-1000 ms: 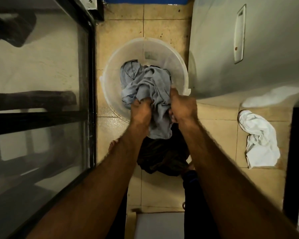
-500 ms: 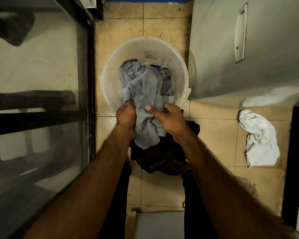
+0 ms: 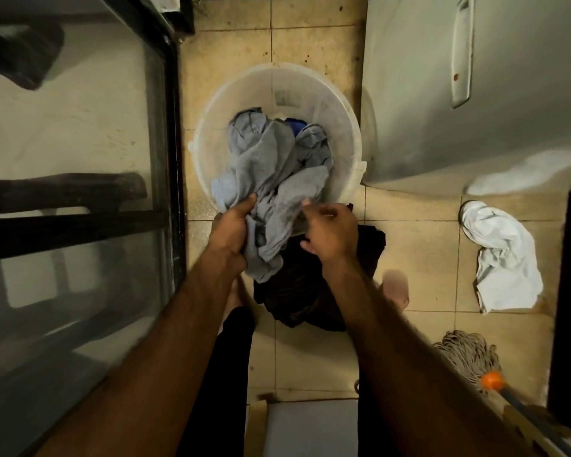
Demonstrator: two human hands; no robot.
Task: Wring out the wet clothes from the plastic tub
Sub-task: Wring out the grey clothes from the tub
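A round translucent plastic tub point(image 3: 350, 140) stands on the tiled floor with wet clothes in it. A grey garment point(image 3: 271, 166) drapes from the tub over its near rim. My left hand point(image 3: 233, 227) is closed on the garment's lower bunched part. My right hand point(image 3: 332, 230) pinches a fold of the same grey cloth between thumb and fingers at the tub's near edge. A bit of blue cloth point(image 3: 294, 123) shows deeper in the tub. A dark garment point(image 3: 310, 291) lies on the floor just below my hands.
A glass door with a black frame point(image 3: 173, 143) runs along the left. A grey appliance point(image 3: 475, 94) stands at the right. A white cloth point(image 3: 505, 258) and a mop head point(image 3: 468, 357) with an orange collar lie on the floor at right.
My hands have drawn back toward me and lower, to the tub's near rim. The right hand has loosened from a full grasp to a pinch. The view has tilted down, showing the mop.
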